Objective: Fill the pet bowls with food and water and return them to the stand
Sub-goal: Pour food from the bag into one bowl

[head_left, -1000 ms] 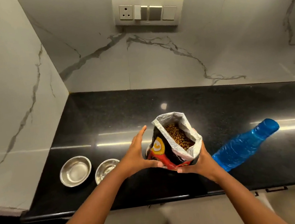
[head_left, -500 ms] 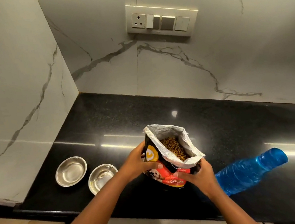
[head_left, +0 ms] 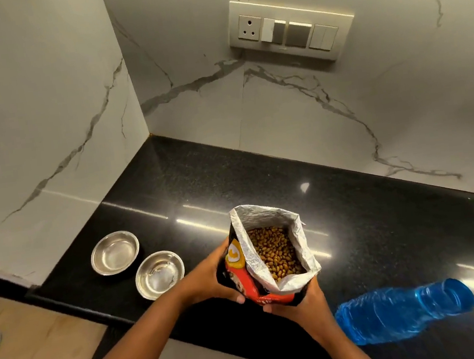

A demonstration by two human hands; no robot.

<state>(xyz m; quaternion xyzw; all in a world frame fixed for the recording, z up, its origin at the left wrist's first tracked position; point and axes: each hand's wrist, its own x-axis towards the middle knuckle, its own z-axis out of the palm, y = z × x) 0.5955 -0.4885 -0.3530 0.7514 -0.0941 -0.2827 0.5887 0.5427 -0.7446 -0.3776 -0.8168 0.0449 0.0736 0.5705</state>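
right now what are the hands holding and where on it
Both hold the open pet food bag: left hand grips its left side, right hand its lower right corner.

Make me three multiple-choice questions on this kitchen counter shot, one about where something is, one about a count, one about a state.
1. Where does the blue bottle sit relative to the food bag?
A. to its right
B. to its left
C. behind it

2. How many metal bowls are on the counter?
A. one
B. two
C. three

3. What state is the food bag in?
A. sealed
B. open, kibble showing
C. open, empty

Answers:
1 A, the bottle is on the counter's right side.
2 B, the far bowl and near bowl sit side by side.
3 B, the left hand and right hand hold the bag with its top spread open.
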